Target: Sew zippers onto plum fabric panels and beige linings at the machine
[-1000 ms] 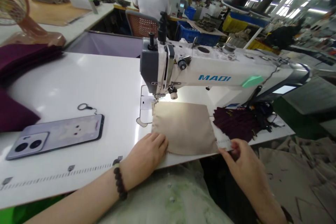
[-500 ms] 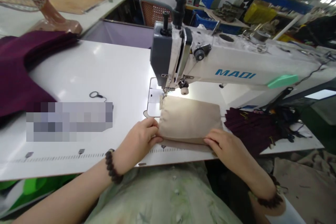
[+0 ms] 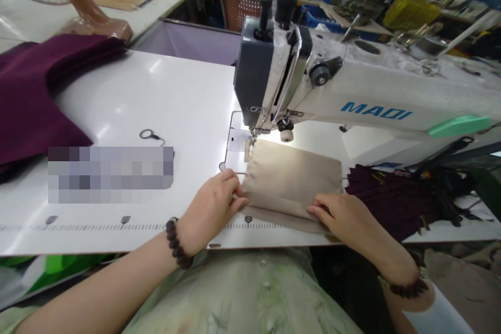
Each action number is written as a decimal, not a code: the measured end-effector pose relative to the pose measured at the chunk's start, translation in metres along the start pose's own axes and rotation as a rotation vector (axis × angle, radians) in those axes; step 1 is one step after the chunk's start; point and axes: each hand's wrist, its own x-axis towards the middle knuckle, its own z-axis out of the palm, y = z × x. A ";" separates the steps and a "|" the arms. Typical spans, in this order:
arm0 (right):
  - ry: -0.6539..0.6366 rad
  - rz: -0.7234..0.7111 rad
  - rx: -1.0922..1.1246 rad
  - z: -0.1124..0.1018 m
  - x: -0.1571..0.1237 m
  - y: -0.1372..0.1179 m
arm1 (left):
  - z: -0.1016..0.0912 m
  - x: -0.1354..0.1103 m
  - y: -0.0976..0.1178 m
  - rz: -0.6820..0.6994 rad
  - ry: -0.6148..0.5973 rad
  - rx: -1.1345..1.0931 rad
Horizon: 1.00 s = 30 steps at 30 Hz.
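A second ago the beige cloth (image 3: 293, 177) lay flat and open on the white surface (image 3: 176, 99). Now I saw its near edge folded up over itself, making a band along the bottom. Both hands had moved in from the corners onto that fold. I judged the fold was made and was being held down. The far left corner of the cloth sat under the foot of the sewing machine (image 3: 371, 99), in the middle of the frame.

At the far left lay a heap of purple cloth (image 3: 31, 99). Next to it was a blurred flat thing (image 3: 109, 175), with a small ring (image 3: 147, 134) just above it. Then came the left hand (image 3: 211, 209). Its grip was closed, with fingers and thumb pinched on the left end of the fold. Further right, the right hand (image 3: 344, 216) had its fingers together, pressed on the right end of the fold. Its grip looked closed on the cloth too, though I could not see the thumb. At the lower right, just beside that hand, sat a dark purple pile (image 3: 395, 198) that no hand touched.
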 end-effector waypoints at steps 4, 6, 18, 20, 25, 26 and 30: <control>0.027 0.004 0.020 0.006 -0.007 -0.003 | 0.000 0.002 -0.001 0.219 0.087 0.171; 0.076 -0.068 -0.030 0.007 -0.011 -0.008 | -0.002 0.006 -0.002 0.377 0.054 0.302; 0.079 -0.634 -0.032 -0.020 0.038 -0.033 | -0.009 0.058 -0.010 0.500 -0.090 0.460; 0.102 -0.622 -0.007 -0.017 0.044 -0.034 | -0.009 0.058 -0.010 0.488 -0.100 0.452; 0.257 -0.533 0.010 -0.003 0.049 -0.042 | -0.007 0.058 -0.009 0.485 -0.093 0.449; 0.282 -0.515 0.008 0.000 0.049 -0.044 | -0.006 0.058 -0.010 0.486 -0.093 0.449; 0.323 -0.467 0.028 0.014 0.049 -0.046 | -0.002 0.058 -0.012 0.484 -0.078 0.453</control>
